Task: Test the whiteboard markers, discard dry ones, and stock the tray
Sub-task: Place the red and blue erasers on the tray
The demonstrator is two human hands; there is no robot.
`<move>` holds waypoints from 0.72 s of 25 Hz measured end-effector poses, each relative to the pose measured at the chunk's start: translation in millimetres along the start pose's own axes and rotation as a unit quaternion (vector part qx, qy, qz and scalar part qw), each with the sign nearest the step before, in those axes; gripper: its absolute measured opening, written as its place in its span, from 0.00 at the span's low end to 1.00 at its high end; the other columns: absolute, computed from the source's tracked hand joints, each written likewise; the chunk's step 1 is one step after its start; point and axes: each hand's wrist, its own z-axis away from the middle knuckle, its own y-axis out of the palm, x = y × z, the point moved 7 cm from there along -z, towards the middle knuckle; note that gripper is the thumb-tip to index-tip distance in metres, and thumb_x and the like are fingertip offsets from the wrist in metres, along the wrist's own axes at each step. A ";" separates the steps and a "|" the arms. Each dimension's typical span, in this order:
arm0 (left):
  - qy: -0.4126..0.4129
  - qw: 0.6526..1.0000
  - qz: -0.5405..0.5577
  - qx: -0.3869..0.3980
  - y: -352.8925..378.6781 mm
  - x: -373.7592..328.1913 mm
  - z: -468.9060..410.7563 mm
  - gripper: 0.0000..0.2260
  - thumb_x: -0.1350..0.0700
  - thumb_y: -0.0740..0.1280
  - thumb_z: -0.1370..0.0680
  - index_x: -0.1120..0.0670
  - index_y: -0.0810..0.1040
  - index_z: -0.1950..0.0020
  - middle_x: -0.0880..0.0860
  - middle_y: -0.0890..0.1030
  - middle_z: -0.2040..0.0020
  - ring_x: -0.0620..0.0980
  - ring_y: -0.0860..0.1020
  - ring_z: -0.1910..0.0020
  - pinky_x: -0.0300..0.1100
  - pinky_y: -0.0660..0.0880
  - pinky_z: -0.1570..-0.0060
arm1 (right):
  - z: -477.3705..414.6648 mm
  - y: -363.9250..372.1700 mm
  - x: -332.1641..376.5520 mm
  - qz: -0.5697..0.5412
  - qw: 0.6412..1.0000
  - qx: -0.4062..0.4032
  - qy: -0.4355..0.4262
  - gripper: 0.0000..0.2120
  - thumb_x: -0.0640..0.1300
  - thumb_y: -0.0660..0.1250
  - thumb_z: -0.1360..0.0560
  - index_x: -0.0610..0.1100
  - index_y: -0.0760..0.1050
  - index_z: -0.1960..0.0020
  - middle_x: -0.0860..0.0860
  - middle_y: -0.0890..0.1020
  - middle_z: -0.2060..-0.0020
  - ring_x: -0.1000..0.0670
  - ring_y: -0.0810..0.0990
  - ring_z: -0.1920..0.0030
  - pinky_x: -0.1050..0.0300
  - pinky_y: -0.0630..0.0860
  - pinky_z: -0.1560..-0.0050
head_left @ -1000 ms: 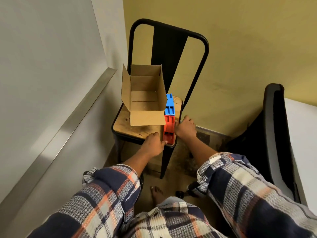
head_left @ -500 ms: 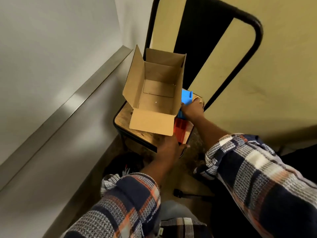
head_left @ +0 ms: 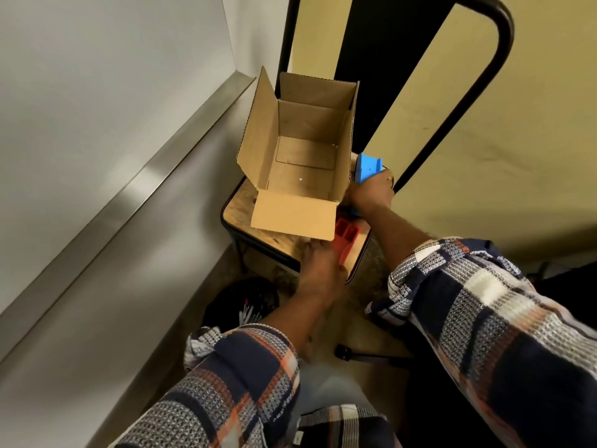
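A blue plastic tray [head_left: 368, 167] and a red plastic tray [head_left: 346, 239] lie end to end on the chair seat [head_left: 240, 206], right of an open, empty cardboard box [head_left: 303, 163]. My right hand [head_left: 371, 192] grips the blue tray's near part, fingers curled over it. My left hand [head_left: 318, 266] holds the near end of the red tray at the seat's front edge. A whiteboard [head_left: 97, 76] with its metal ledge [head_left: 135, 185] runs along the left. No markers show on the seat.
The black metal chair back [head_left: 497, 33] rises against a yellow wall. Under the seat's left side stands a dark bin [head_left: 242, 302] with several pen-like items inside. My plaid sleeves fill the lower view, and a bare foot shows below.
The view has moved closer and higher over the chair. My right hand went from the red tray's side up to the blue tray; my left hand stayed at the red tray's near end.
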 end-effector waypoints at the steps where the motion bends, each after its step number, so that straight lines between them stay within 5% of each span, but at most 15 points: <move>1: 0.005 1.000 -0.007 -0.005 -3.8 2.9 5.8 0.20 0.56 0.70 0.29 0.61 0.73 0.39 0.60 0.76 0.44 0.59 0.73 0.42 0.49 0.71 0.40 | 6.8 -4.6 -3.5 0.006 1.000 -0.008 0.000 0.30 0.43 0.67 0.27 0.39 0.58 0.29 0.40 0.70 0.34 0.37 0.69 0.34 0.43 0.71 0.37; 11: 0.019 0.998 -0.042 -0.043 -67.4 90.9 129.3 0.26 0.50 0.72 0.29 0.59 0.70 0.36 0.57 0.71 0.40 0.56 0.69 0.40 0.47 0.70 0.40 | 152.4 -27.8 -46.3 0.023 1.000 -0.018 -0.006 0.32 0.43 0.70 0.30 0.37 0.61 0.32 0.39 0.71 0.35 0.36 0.70 0.34 0.45 0.71 0.36; 18: -0.002 0.996 -0.041 -0.077 -117.2 192.2 242.9 0.25 0.52 0.74 0.31 0.59 0.71 0.38 0.58 0.72 0.42 0.57 0.71 0.42 0.47 0.71 0.43 | 291.2 26.7 -64.1 0.083 0.993 0.075 -0.035 0.34 0.45 0.71 0.30 0.36 0.59 0.30 0.39 0.73 0.38 0.37 0.73 0.38 0.49 0.74 0.51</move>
